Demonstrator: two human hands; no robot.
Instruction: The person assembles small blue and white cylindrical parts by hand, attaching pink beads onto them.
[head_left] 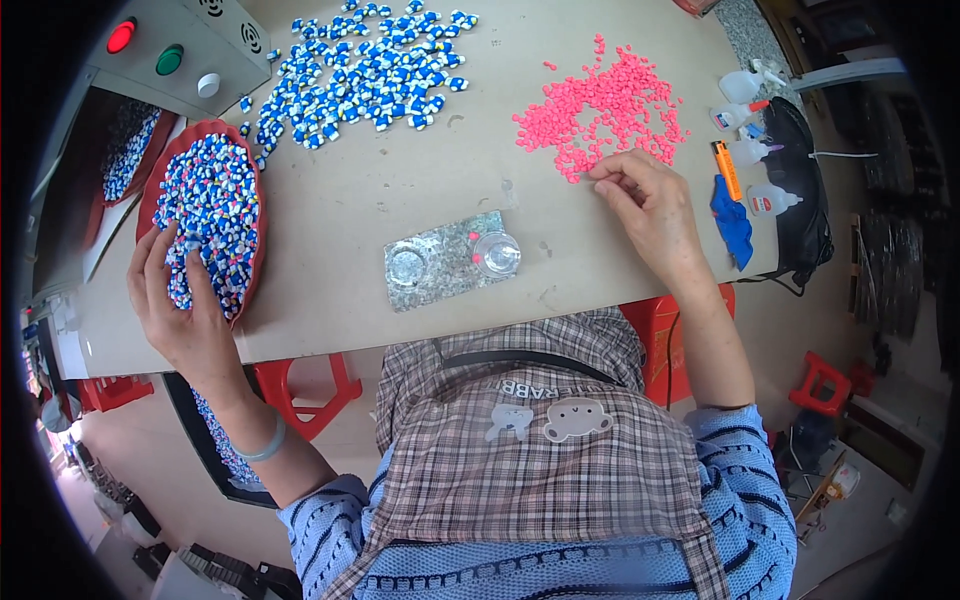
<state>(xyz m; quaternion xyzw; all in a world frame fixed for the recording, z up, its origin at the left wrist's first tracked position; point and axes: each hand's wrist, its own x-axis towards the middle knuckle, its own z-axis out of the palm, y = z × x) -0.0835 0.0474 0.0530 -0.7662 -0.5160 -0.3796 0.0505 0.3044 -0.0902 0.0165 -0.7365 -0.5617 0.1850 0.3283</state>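
Lying between the wide-spread left hand (180, 300) and narrowed right hand (652, 208) was a speckled grey slab (443, 264). Their contents were unclear.

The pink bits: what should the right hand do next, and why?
Perhaps pinch one of the pink bits. The right hand is bent at the pile's near edge, fingertips close together; I can't tell whether it already has one. The left hand is over at the red dish, far from the pile.
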